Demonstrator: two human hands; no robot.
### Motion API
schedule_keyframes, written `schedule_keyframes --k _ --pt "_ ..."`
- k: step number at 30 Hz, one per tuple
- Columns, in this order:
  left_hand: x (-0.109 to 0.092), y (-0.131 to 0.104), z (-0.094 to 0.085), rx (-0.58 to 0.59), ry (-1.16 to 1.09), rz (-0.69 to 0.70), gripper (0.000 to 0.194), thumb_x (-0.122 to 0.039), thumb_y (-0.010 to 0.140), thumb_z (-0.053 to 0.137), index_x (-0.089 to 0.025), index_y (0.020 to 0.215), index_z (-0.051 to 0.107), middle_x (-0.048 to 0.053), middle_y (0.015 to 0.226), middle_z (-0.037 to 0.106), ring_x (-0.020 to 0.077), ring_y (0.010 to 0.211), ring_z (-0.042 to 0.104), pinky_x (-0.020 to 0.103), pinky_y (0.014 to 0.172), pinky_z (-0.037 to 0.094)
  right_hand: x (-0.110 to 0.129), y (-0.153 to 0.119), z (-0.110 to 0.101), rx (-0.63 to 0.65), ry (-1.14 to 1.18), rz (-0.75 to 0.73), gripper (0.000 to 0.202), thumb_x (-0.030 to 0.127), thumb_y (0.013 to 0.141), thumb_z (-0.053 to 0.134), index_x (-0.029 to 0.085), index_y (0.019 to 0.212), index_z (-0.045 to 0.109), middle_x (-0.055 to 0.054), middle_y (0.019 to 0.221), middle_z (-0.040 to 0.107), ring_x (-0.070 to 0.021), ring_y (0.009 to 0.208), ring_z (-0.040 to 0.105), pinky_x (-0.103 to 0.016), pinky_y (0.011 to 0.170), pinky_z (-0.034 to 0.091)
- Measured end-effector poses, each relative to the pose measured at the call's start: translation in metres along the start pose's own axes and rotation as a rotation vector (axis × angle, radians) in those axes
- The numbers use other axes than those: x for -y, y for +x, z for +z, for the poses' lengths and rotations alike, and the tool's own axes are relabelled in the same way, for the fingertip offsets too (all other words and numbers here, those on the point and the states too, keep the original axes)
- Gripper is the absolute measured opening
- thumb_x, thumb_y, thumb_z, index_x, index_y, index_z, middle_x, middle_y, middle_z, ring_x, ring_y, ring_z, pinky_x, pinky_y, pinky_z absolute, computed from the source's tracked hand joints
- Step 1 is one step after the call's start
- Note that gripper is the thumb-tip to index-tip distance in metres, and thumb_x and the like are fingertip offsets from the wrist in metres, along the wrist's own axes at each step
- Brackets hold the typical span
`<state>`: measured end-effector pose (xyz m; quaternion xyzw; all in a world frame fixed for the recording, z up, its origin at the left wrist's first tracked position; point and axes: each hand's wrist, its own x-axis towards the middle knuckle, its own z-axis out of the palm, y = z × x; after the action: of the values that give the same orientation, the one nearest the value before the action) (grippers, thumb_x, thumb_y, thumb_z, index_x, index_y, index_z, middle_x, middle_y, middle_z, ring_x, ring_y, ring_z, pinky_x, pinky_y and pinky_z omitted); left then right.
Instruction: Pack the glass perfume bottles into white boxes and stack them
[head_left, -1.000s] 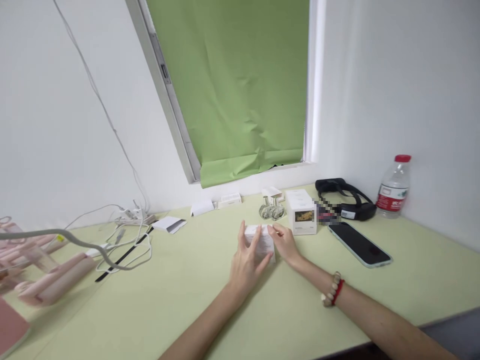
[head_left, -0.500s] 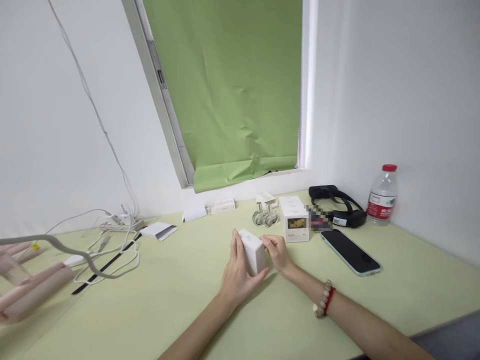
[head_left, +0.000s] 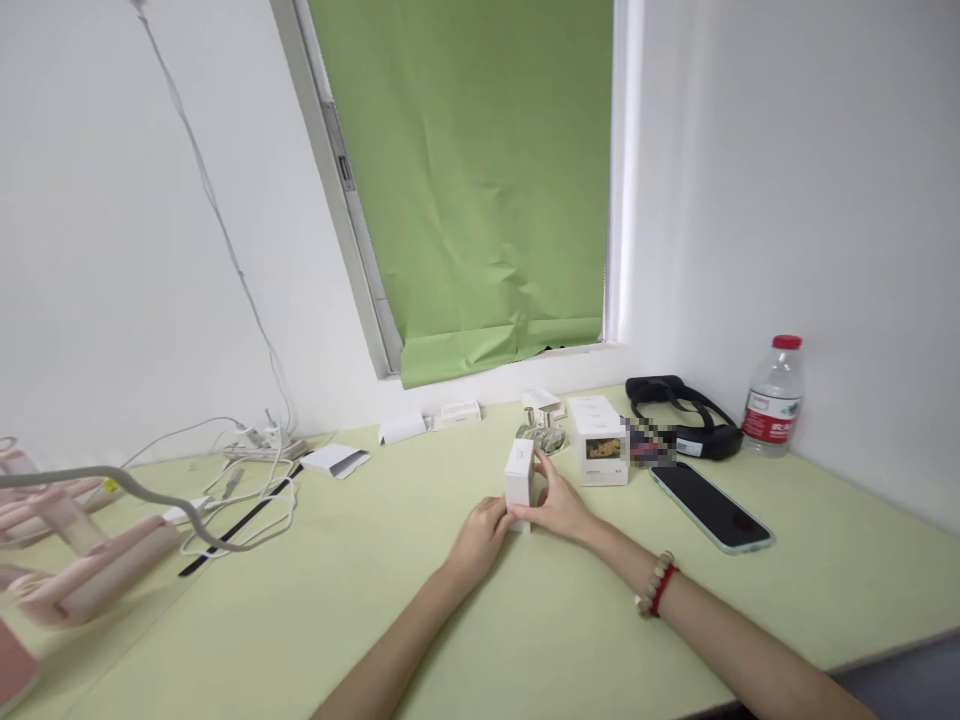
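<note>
A small white box stands upright, narrow side facing me, at the middle of the green table. My right hand grips it from the right, thumb across the near side and fingers behind. My left hand is at its lower left with fingers curled and pressed together near the box's bottom edge; whether they pinch part of it is hard to make out. Just behind are round clear glass bottles, partly hidden by the box. To their right stands a row of white boxes with a picture on the front.
On the right lie a phone, a black headset and a red-capped bottle. An open white carton, white cables and pink objects are on the left. Small boxes lie near the wall.
The white box has turned to show its narrow side. My right hand now wraps round it, while my left hand has moved from its left side to its lower edge. The view shifted slightly.
</note>
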<state>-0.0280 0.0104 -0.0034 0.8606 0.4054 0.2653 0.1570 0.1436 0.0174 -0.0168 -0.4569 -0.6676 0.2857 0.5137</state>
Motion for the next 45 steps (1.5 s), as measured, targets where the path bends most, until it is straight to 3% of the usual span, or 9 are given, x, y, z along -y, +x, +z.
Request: schedule_keyframes --k 6,11,18,22,25,28,35,41,45 --pt "0.005 0.0 -0.004 0.009 0.067 0.082 0.03 -0.034 0.091 0.035 -0.019 0.093 0.061 0.006 0.092 0.062 0.0178 0.088 0.054 0.033 0.081 0.044 -0.014 0.001 0.003 -0.002 0.04 0.075 0.099 0.038 0.048 0.078 0.022 0.132 0.028 -0.012 0.122 0.051 -0.0254 0.109 0.052 -0.04 0.089 0.043" --pt "0.001 -0.005 -0.004 0.038 0.214 0.081 0.029 -0.034 0.09 0.037 -0.021 0.098 0.062 0.006 0.103 0.061 0.019 0.097 0.054 0.035 0.084 0.042 -0.014 -0.002 -0.002 -0.005 -0.021 0.11 0.096 0.039 0.041 0.082 0.019 0.124 0.039 -0.013 0.119 0.053 -0.0279 0.108 0.052 -0.044 0.09 0.042" --pt "-0.002 -0.011 -0.013 0.044 0.317 0.151 0.035 -0.042 0.089 0.037 -0.024 0.099 0.065 0.006 0.108 0.058 0.0208 0.102 0.052 0.038 0.087 0.04 -0.02 0.004 -0.018 0.141 0.143 0.069 0.066 0.037 0.048 0.079 0.013 0.105 0.055 -0.011 0.104 0.063 -0.0226 0.089 0.06 -0.035 0.073 0.05" --pt "-0.007 -0.013 -0.018 0.029 0.279 0.192 0.038 -0.05 0.084 0.044 -0.025 0.106 0.062 0.006 0.107 0.057 0.0199 0.098 0.052 0.037 0.087 0.041 -0.014 -0.003 -0.02 0.146 0.195 0.089 0.059 0.034 0.046 0.08 0.013 0.097 0.058 -0.01 0.096 0.067 -0.0223 0.087 0.062 -0.036 0.076 0.05" --pt "-0.007 -0.013 -0.018 -0.022 0.301 0.188 0.039 -0.054 0.08 0.047 -0.023 0.097 0.064 0.006 0.104 0.057 0.0204 0.096 0.053 0.037 0.086 0.041 -0.003 -0.011 -0.02 0.13 0.182 0.035 0.044 0.037 0.06 0.072 0.014 0.096 0.061 -0.009 0.095 0.068 -0.0218 0.087 0.063 -0.035 0.075 0.05" --pt "-0.004 -0.01 -0.015 -0.067 0.328 0.146 0.034 -0.05 0.083 0.046 -0.02 0.082 0.062 0.005 0.1 0.058 0.0192 0.094 0.054 0.036 0.084 0.042 0.011 -0.017 -0.023 0.006 0.01 -0.068 0.03 0.038 0.073 0.059 0.015 0.09 0.062 -0.008 0.088 0.069 -0.02 0.078 0.063 -0.032 0.068 0.05" --pt "0.004 -0.005 -0.008 -0.049 0.312 0.17 0.029 -0.043 0.087 0.042 -0.019 0.088 0.059 0.006 0.099 0.058 0.018 0.092 0.055 0.035 0.082 0.045 0.025 -0.019 -0.027 -0.278 -0.325 -0.326 0.028 0.03 0.066 0.059 0.019 0.092 0.056 -0.004 0.085 0.065 -0.0179 0.073 0.06 -0.027 0.064 0.046" --pt "0.002 -0.005 -0.009 0.001 0.268 0.196 0.03 -0.039 0.089 0.038 -0.019 0.098 0.058 0.008 0.103 0.056 0.0179 0.092 0.055 0.034 0.084 0.046 0.028 -0.019 -0.025 -0.352 -0.309 -0.436 0.041 0.016 0.063 0.052 0.02 0.104 0.05 -0.006 0.101 0.06 -0.0201 0.093 0.057 -0.03 0.079 0.046" --pt "-0.001 -0.006 -0.011 0.054 0.232 0.23 0.031 -0.035 0.091 0.034 -0.021 0.102 0.059 0.007 0.103 0.057 0.0165 0.09 0.056 0.032 0.083 0.046 0.032 -0.018 -0.024 -0.367 -0.334 -0.521 0.038 0.009 0.06 0.046 0.02 0.096 0.056 -0.006 0.099 0.059 -0.0198 0.095 0.055 -0.032 0.084 0.045"
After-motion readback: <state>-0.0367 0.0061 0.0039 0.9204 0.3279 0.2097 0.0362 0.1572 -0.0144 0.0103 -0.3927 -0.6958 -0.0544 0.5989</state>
